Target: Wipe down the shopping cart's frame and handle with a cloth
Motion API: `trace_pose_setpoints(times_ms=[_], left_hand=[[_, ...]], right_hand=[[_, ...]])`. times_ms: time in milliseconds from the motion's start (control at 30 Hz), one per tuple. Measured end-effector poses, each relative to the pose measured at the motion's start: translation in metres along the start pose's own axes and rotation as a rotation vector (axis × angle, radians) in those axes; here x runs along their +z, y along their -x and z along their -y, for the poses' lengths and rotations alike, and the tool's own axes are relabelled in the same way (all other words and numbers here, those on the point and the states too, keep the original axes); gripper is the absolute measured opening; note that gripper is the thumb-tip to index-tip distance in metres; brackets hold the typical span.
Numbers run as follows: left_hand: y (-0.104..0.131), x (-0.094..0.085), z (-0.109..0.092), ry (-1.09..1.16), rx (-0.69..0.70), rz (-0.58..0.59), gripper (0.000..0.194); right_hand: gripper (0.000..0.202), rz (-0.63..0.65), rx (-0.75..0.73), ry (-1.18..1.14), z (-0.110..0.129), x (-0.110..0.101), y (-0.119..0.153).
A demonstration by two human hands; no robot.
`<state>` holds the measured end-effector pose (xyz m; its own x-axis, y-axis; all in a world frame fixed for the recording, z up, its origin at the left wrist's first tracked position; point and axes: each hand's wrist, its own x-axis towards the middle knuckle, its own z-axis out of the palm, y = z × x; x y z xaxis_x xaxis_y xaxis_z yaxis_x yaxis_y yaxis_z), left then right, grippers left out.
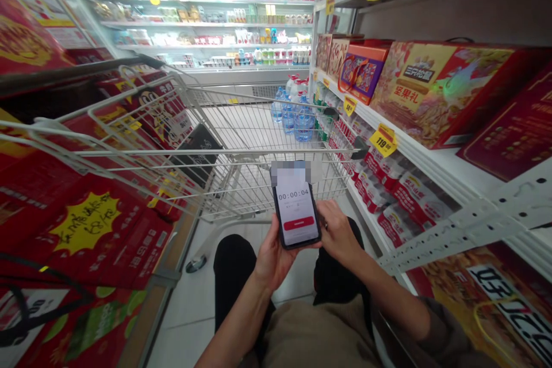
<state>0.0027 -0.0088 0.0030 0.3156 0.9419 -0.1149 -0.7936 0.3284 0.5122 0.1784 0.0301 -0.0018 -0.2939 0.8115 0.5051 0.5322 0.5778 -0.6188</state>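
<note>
A dark-edged smartphone (297, 213) is held upright in front of my lap, its screen lit with a timer reading 00:00:04 and a red bar below. The top of the screen is blurred out. My left hand (273, 256) wraps around the phone's lower left side and underside. At its right edge, my right hand (338, 230) has curled fingers pressed against the case; some fingertips are hidden behind it. Just beyond the phone stands a wire shopping cart (241, 152), apart from both hands.
Shelving on the right carries a nut gift box (409, 89), with red-and-white packs (399, 195) below. Red cartons (112, 236) are stacked on the left. Large water bottles (303, 121) stand on the floor past the cart, before a lit refrigerated case (207, 77).
</note>
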Motion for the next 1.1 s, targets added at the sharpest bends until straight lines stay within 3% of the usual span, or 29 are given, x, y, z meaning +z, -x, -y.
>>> trace_pose_setpoints(times_ms=[133, 267, 333, 433, 533, 767, 867, 967, 1100], left_hand=[[0.003, -0.004, -0.006, -0.034, 0.040, -0.021, 0.059], [0.004, -0.004, -0.007, -0.067, 0.101, -0.027, 0.059], [0.002, -0.005, -0.003, -0.082, 0.122, -0.054, 0.062], [-0.002, -0.006, 0.008, -0.107, 0.148, -0.096, 0.063], [-0.005, -0.007, 0.018, -0.124, 0.190, -0.104, 0.065], [-0.003, -0.005, 0.023, -0.068, 0.108, -0.032, 0.069], [-0.002, -0.006, 0.023, -0.052, 0.093, -0.026, 0.065], [-0.001, -0.006, 0.024, -0.045, 0.095, -0.044, 0.061], [-0.004, -0.001, 0.025, -0.049, 0.155, -0.095, 0.059]], right_hand=[[0.010, 0.155, 0.130, -0.365, 0.001, 0.002, -0.002], [0.034, 0.268, 0.276, -0.749, 0.008, -0.010, -0.004], [0.046, 0.258, 0.370, -0.808, 0.017, -0.008, -0.003], [0.069, 0.157, 0.549, -0.647, 0.033, 0.005, 0.002], [0.091, -0.004, 0.621, -0.380, 0.043, 0.020, 0.006], [0.083, -0.091, 0.456, -0.175, 0.047, 0.028, 0.005], [0.092, -0.142, 0.348, -0.091, 0.048, 0.031, 0.008], [0.101, -0.175, 0.316, -0.074, 0.046, 0.031, 0.010], [0.096, -0.209, 0.309, -0.115, 0.041, 0.028, 0.010]])
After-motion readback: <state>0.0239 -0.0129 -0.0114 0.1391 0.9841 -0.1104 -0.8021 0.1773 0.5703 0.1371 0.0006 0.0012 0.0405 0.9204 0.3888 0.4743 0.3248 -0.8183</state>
